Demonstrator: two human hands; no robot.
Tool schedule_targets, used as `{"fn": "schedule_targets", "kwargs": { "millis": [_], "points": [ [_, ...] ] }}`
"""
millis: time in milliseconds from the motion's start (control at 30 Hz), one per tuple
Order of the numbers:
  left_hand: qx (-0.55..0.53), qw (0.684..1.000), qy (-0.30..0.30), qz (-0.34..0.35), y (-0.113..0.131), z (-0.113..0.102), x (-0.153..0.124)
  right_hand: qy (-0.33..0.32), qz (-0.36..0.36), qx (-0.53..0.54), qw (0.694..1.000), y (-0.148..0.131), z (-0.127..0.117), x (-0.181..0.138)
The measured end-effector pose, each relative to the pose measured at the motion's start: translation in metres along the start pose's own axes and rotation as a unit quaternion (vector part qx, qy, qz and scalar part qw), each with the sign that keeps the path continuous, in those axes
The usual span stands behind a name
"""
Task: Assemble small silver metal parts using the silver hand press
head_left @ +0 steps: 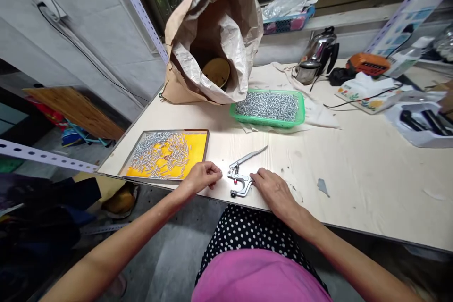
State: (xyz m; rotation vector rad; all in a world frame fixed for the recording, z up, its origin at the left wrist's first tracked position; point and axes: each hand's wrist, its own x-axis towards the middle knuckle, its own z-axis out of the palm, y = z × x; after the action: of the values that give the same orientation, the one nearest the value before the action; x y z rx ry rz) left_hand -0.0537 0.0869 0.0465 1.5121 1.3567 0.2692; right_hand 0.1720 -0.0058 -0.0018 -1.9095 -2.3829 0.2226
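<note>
A pair of silver snap-fastener pliers (pixel 244 184) lies near the table's front edge, its long handle angled up to the right and a small red part showing in its jaw. My right hand (pixel 276 191) rests on the table, fingertips closed at the right side of the pliers' frame. To the left of the tool, my left hand (pixel 204 175) is pinched closed; whatever is between the fingertips is too small to make out. Beside that hand sits a shallow tray (pixel 198 144) with a yellow bottom, strewn with many small silver metal pins (pixel 155 148).
A green plastic basket (pixel 269 122) full of similar metal pieces stands behind the pliers. Next to it is a large open paper sack (pixel 212 23) with a round container inside. Further right are a metal kettle (pixel 320 47), an orange tool battery (pixel 368 63) and a white bin (pixel 417 127).
</note>
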Motion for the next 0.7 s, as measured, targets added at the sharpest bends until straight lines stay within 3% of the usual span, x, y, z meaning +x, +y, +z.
{"fn": "schedule_targets", "kwargs": {
  "millis": [100, 200, 700],
  "points": [
    [-0.04, 0.997, -0.043, -0.053, -0.002, 0.027, -0.005, -0.004, 0.023, 0.002, 1.0, 0.001, -0.002, 0.0],
    [-0.056, 0.992, -0.065, -0.091, -0.007, 0.039, 0.0, -0.01, 0.018, 0.006, 1.0, 0.002, -0.004, 0.0],
    [-0.086, 0.977, -0.124, -0.15, -0.008, 0.047, 0.011, 0.062, -0.005, -0.013, 0.998, 0.002, 0.004, -0.004]
  ]
}}
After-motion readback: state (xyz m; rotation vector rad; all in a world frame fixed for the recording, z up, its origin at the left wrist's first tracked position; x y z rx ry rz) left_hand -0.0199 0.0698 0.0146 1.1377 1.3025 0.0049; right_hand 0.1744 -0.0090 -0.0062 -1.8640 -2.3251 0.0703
